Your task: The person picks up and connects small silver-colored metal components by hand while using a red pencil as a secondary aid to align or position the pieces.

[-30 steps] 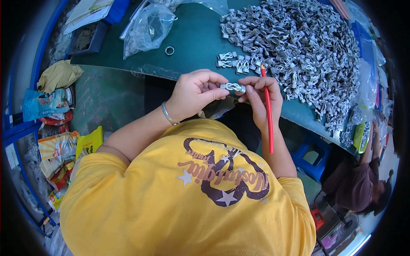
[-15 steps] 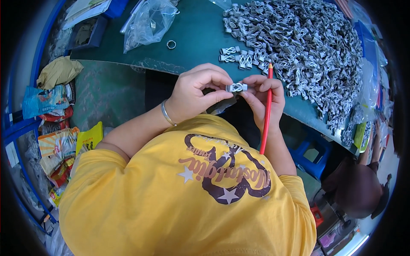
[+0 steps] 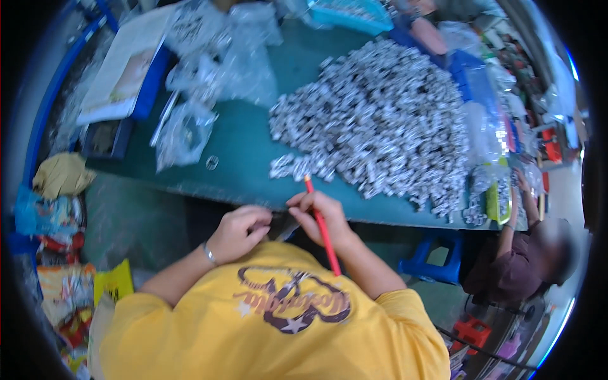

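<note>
My right hand (image 3: pixel 324 218) is closed around a red pencil (image 3: pixel 324 231), which slants with its tan end up toward the table. Its thumb and fingertips meet near the table's front edge; any small piece between them is too blurred to make out. To the left, my left hand (image 3: pixel 239 233) is apart from it, its fingers curled in toward the thumb, and what it holds, if anything, is hidden. Just beyond my right hand lie a few grey ribbed loop-shaped pieces (image 3: pixel 291 166), beside a large heap of the same pieces (image 3: pixel 386 120).
On the green table (image 3: pixel 247 174) lie a small metal ring (image 3: pixel 211 163) and clear plastic bags (image 3: pixel 187 133). A blue bin (image 3: pixel 107 138) stands at the left. A blue stool (image 3: pixel 434 256) is under the table's right part. Another person (image 3: pixel 506 269) sits at the right.
My hands have moved apart, and the small grey piece that was between them no longer shows. The red pencil stays in my right hand. The view has shifted, showing more of the table.
</note>
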Motion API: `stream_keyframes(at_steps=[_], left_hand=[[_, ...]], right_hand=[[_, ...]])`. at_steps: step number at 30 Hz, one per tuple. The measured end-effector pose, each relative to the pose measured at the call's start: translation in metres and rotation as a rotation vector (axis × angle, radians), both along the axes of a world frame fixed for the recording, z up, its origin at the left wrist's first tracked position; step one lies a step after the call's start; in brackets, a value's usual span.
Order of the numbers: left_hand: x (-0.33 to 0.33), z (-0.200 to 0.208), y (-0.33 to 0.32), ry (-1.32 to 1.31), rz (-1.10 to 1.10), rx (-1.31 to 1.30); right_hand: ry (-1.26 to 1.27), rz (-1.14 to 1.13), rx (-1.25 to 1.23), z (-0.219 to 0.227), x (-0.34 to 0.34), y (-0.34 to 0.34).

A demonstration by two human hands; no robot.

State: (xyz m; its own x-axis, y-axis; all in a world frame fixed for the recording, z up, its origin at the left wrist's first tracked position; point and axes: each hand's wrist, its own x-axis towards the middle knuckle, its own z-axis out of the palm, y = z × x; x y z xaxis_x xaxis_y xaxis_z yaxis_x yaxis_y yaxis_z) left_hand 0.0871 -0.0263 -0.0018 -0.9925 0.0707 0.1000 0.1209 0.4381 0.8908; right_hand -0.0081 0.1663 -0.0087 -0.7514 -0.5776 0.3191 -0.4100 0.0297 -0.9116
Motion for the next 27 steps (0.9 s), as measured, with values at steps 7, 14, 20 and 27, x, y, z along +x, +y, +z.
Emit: stream_keyframes(at_steps=[7, 14, 20, 27], left_hand=[[-0.037, 0.018, 0.006, 0.212, 0.101, 0.041], [-0.068, 0.005, 0.005, 0.303, 0.151, -0.059], [-0.067, 0.0, 0.005, 0.314, 0.19, -0.045], [-0.064, -0.005, 0.01, 0.388, 0.29, -0.024]], right_hand=[[0.265, -0.093, 0.018, 0.02, -0.021, -0.011], [0.236, -0.123, 0.052, 0.017, -0.021, -0.003], [0.365, -0.256, 0.036, 0.012, -0.028, 0.004], [0.585, -0.275, 0.084, 0.008, -0.026, 0.004]])
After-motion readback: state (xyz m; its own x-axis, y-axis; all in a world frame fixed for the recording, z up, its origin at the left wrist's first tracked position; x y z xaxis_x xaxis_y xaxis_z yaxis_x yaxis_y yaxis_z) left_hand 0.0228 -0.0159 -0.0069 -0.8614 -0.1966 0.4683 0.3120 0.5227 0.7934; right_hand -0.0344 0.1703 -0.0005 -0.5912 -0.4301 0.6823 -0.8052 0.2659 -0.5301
